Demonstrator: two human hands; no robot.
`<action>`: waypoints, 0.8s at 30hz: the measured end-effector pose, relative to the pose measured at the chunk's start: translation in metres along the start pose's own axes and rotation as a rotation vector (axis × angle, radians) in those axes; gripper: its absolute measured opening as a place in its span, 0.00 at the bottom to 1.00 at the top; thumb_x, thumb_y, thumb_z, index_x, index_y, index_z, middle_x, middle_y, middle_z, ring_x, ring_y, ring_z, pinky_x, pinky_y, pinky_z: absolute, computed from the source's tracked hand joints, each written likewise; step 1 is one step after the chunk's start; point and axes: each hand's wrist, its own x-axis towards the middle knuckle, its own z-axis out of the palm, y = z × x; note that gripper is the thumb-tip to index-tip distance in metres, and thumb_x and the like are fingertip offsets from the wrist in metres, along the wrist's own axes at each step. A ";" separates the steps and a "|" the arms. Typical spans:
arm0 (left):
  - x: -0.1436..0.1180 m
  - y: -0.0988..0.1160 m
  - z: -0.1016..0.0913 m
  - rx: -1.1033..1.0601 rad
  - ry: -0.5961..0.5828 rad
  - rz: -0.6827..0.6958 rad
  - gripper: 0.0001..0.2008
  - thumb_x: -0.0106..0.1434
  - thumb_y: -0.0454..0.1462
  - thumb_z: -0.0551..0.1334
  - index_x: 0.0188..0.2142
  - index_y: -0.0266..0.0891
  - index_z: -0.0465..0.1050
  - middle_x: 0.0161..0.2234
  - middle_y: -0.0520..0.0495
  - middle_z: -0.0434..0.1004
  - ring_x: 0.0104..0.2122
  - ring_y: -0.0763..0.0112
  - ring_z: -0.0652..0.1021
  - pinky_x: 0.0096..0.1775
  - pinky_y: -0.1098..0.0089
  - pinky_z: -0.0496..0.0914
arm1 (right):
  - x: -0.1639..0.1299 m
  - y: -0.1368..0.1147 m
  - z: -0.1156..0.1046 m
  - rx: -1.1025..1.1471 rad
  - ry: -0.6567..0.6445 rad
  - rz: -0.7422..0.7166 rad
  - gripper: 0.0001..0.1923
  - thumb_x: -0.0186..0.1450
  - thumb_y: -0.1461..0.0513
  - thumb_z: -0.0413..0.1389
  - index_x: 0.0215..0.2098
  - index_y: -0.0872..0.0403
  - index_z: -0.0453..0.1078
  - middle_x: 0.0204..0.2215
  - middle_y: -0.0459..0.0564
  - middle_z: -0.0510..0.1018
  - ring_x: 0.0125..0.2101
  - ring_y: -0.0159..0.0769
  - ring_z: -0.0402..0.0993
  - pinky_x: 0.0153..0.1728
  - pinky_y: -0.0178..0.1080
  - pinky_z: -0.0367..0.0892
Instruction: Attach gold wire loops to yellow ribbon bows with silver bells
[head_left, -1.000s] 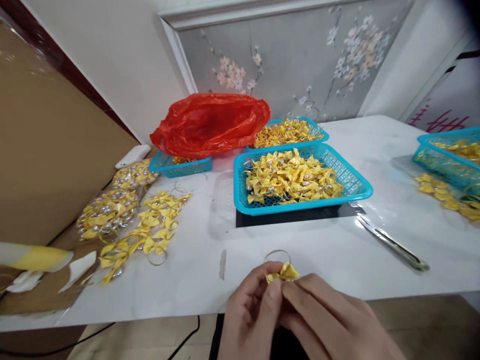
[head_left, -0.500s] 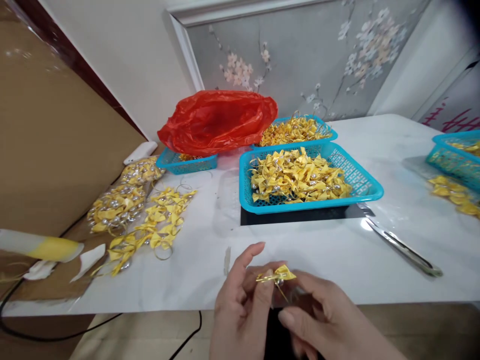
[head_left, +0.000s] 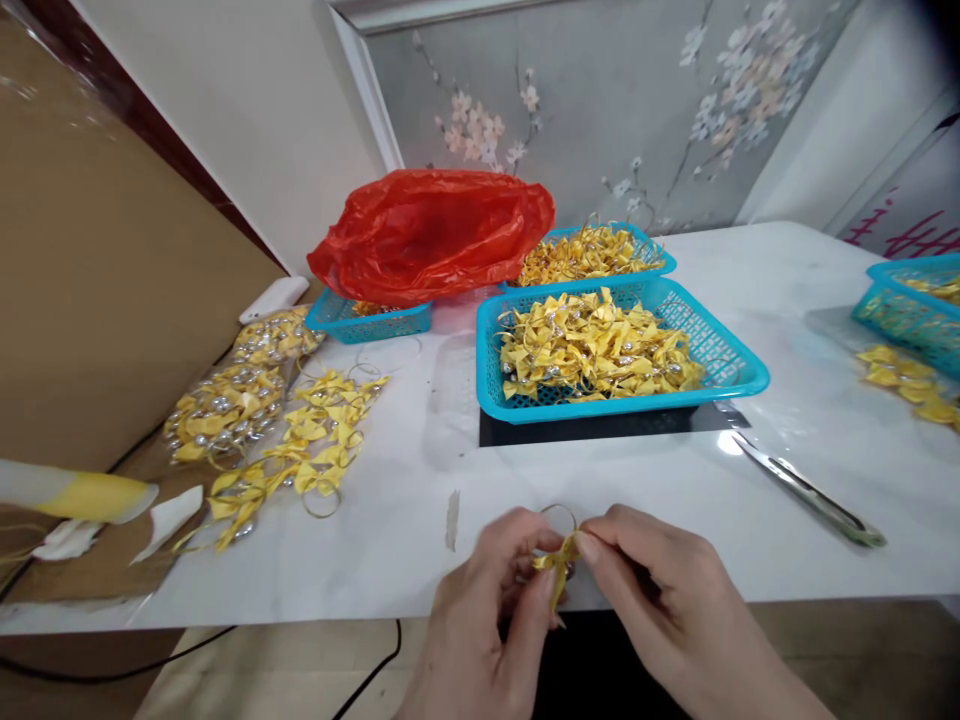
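Note:
Between my two hands, just above the table's front edge, is a small yellow ribbon bow with a thin gold loop standing up from it. My left hand pinches the bow between thumb and fingers. With thumb and forefinger, my right hand grips the bow's upper right side, near the base of the loop. A bead on the bow is partly hidden by my fingers. Beyond my hands sits a blue plastic basket holding a heap of similar yellow bows with silvery beads.
Tweezers lie at the right. Loose bows and bagged bows are on the left. A red plastic bag covers part of a small blue basket. Other blue baskets stand behind and far right.
The bow has turned, and its gold loop now stands upright. My right hand has moved up to pinch the bow's right side. My left fingers have curled in closer around it.

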 end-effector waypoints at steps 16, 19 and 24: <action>0.015 0.008 0.001 0.237 -0.103 0.102 0.09 0.66 0.29 0.58 0.32 0.42 0.73 0.32 0.49 0.77 0.32 0.69 0.78 0.33 0.73 0.71 | -0.005 -0.006 -0.008 0.129 -0.075 0.013 0.16 0.74 0.58 0.47 0.31 0.53 0.69 0.24 0.46 0.69 0.23 0.33 0.66 0.23 0.34 0.60; 0.018 0.008 -0.001 0.217 -0.171 0.108 0.11 0.67 0.30 0.57 0.30 0.41 0.73 0.31 0.49 0.76 0.32 0.69 0.77 0.34 0.72 0.71 | -0.001 -0.009 -0.014 0.198 -0.080 0.063 0.18 0.74 0.56 0.48 0.29 0.53 0.70 0.23 0.46 0.69 0.24 0.33 0.66 0.24 0.34 0.60; 0.018 0.011 -0.001 0.180 -0.163 0.049 0.11 0.66 0.30 0.57 0.31 0.40 0.76 0.33 0.47 0.76 0.33 0.68 0.78 0.32 0.72 0.70 | 0.002 -0.011 -0.018 0.215 -0.101 0.026 0.18 0.74 0.58 0.48 0.26 0.53 0.67 0.22 0.44 0.68 0.23 0.30 0.65 0.24 0.32 0.59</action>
